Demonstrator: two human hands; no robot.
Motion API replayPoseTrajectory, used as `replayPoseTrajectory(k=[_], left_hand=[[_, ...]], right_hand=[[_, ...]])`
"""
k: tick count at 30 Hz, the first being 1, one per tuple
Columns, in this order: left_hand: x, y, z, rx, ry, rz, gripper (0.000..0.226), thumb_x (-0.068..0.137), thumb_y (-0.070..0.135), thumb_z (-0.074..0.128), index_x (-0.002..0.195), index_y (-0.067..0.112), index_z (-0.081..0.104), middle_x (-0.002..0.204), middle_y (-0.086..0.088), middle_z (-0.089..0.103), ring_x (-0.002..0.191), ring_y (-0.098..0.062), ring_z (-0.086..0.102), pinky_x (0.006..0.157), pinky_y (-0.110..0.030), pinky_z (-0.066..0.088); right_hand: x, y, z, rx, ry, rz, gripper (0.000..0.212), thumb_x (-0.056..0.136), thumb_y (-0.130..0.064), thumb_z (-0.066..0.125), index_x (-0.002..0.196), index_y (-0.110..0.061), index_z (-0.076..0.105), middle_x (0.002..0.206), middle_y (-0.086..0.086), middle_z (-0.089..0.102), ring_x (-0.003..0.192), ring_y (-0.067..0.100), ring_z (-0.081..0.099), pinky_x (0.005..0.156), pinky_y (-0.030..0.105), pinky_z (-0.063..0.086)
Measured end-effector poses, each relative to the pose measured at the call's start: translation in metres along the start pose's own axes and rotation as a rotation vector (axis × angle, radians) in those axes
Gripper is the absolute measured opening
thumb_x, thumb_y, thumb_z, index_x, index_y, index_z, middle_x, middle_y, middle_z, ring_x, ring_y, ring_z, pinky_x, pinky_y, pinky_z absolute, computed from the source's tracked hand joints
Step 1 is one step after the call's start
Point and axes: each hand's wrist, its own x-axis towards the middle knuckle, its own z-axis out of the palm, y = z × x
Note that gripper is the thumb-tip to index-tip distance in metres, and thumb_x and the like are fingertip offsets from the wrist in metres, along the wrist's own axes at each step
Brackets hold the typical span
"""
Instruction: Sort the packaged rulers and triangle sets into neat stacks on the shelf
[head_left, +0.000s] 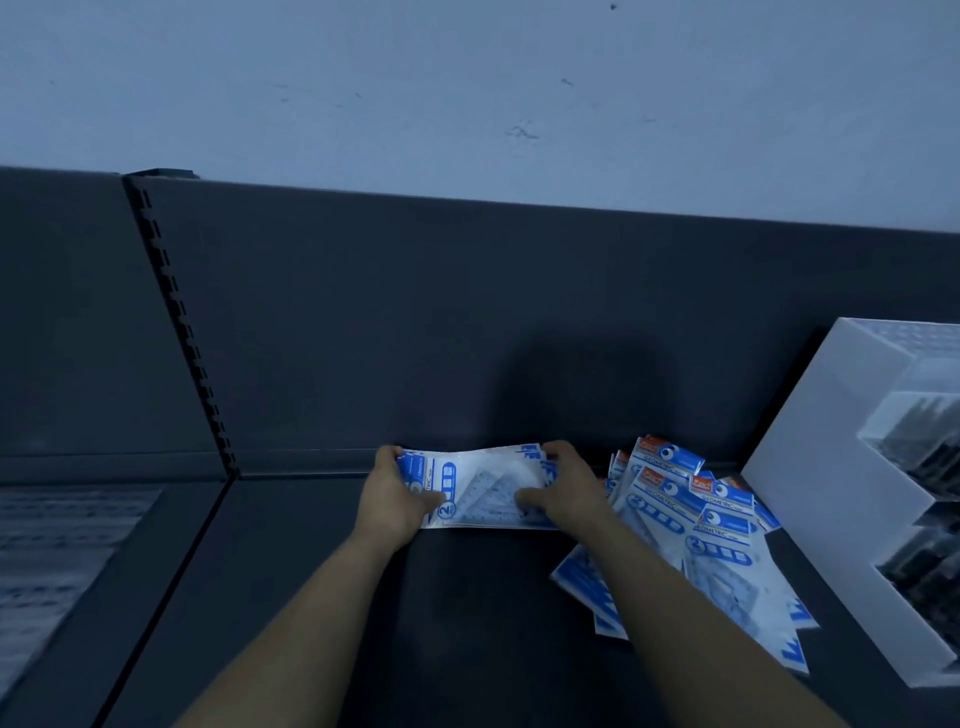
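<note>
On the dark grey metal shelf (467, 597), near its back panel (467, 322), we note both hands gripping a small stack of clear plastic triangle-set packets with blue-and-white cards (488, 483). The left hand (395, 493) curls round its left end and the right hand (561, 488) round its right end, with the thumbs on the near face. Just right of it lies a loose, fanned pile of like packets (701, 525), beside a white cardboard display box (841, 467).

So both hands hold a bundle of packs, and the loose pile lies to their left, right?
No: the head view shows the loose pile to their right, by the white box. The left hand and right hand do hold the bundle.
</note>
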Motion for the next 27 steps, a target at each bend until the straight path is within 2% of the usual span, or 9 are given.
replayPoseTrajectory(k=[2,4,7,13,16,19,22,24,27], left_hand=[[-0.001,-0.003,0.001,0.011,0.006,-0.004,0.062,0.073,0.006,0.079,0.121,0.017,0.042,0.115,-0.003,0.057,0.087,-0.009,0.059,0.07,-0.014,0.045],[-0.004,-0.008,0.001,0.061,0.023,0.006,0.083,0.072,0.012,0.082,0.141,0.013,0.035,0.134,-0.005,0.045,0.119,-0.02,0.05,0.097,-0.027,0.043],[-0.011,-0.015,0.001,0.147,0.071,0.025,0.094,0.07,0.021,0.083,0.147,0.014,0.029,0.142,-0.009,0.034,0.131,-0.025,0.036,0.109,-0.036,0.034],[-0.042,0.005,0.02,0.247,0.153,0.259,0.06,0.081,0.023,0.073,0.135,0.016,0.049,0.135,-0.002,0.046,0.125,-0.023,0.039,0.104,-0.031,0.034],[-0.056,0.023,0.048,0.203,0.001,0.372,0.036,0.083,0.02,0.071,0.118,0.017,0.062,0.115,0.003,0.06,0.11,-0.016,0.054,0.092,-0.024,0.042],[-0.073,0.038,0.083,0.213,-0.169,0.417,0.03,0.084,0.025,0.07,0.113,0.018,0.063,0.105,0.005,0.06,0.099,-0.011,0.057,0.082,-0.017,0.041],[-0.086,0.05,0.117,0.338,-0.318,0.447,0.024,0.085,0.034,0.068,0.1,0.017,0.062,0.096,0.002,0.057,0.091,-0.015,0.055,0.071,-0.024,0.043],[-0.09,0.055,0.135,0.421,-0.367,0.409,0.03,0.08,0.042,0.07,0.094,0.018,0.059,0.091,0.002,0.058,0.085,-0.015,0.056,0.064,-0.024,0.043],[-0.086,0.057,0.154,0.646,-0.34,0.376,0.064,0.068,0.056,0.073,0.116,0.018,0.056,0.113,-0.005,0.06,0.105,-0.023,0.055,0.087,-0.034,0.048]], right_hand=[[0.003,0.005,0.0,-0.019,-0.006,-0.03,0.08,0.069,-0.014,0.082,0.135,-0.02,0.039,0.124,0.005,0.052,0.099,0.018,0.056,0.073,0.021,0.047],[0.003,0.007,-0.002,-0.08,-0.035,-0.055,0.095,0.068,-0.017,0.083,0.145,-0.021,0.029,0.138,0.006,0.04,0.117,0.022,0.049,0.09,0.026,0.042],[-0.003,0.008,-0.005,-0.159,-0.054,-0.101,0.1,0.072,-0.023,0.081,0.15,-0.02,0.019,0.15,0.006,0.023,0.134,0.024,0.033,0.103,0.029,0.033],[-0.025,0.019,-0.029,-0.281,0.048,-0.131,0.075,0.088,-0.034,0.065,0.148,-0.013,0.026,0.156,0.008,0.016,0.143,0.023,0.02,0.115,0.033,0.022],[-0.039,0.034,-0.056,-0.332,0.126,-0.105,0.065,0.091,-0.033,0.062,0.145,-0.012,0.034,0.156,0.008,0.019,0.143,0.024,0.021,0.115,0.036,0.026],[-0.054,0.056,-0.08,-0.398,0.176,-0.034,0.066,0.09,-0.034,0.063,0.145,-0.012,0.035,0.155,0.009,0.02,0.14,0.027,0.025,0.111,0.041,0.033],[-0.072,0.078,-0.097,-0.476,0.199,0.105,0.073,0.084,-0.039,0.067,0.144,-0.012,0.035,0.154,0.013,0.022,0.138,0.029,0.027,0.111,0.038,0.032],[-0.085,0.089,-0.104,-0.521,0.199,0.201,0.082,0.08,-0.046,0.068,0.145,-0.014,0.03,0.151,0.014,0.025,0.136,0.032,0.027,0.109,0.038,0.031],[-0.098,0.103,-0.106,-0.513,0.197,0.27,0.092,0.078,-0.054,0.068,0.148,-0.018,0.022,0.148,0.013,0.026,0.135,0.032,0.025,0.108,0.038,0.031]])
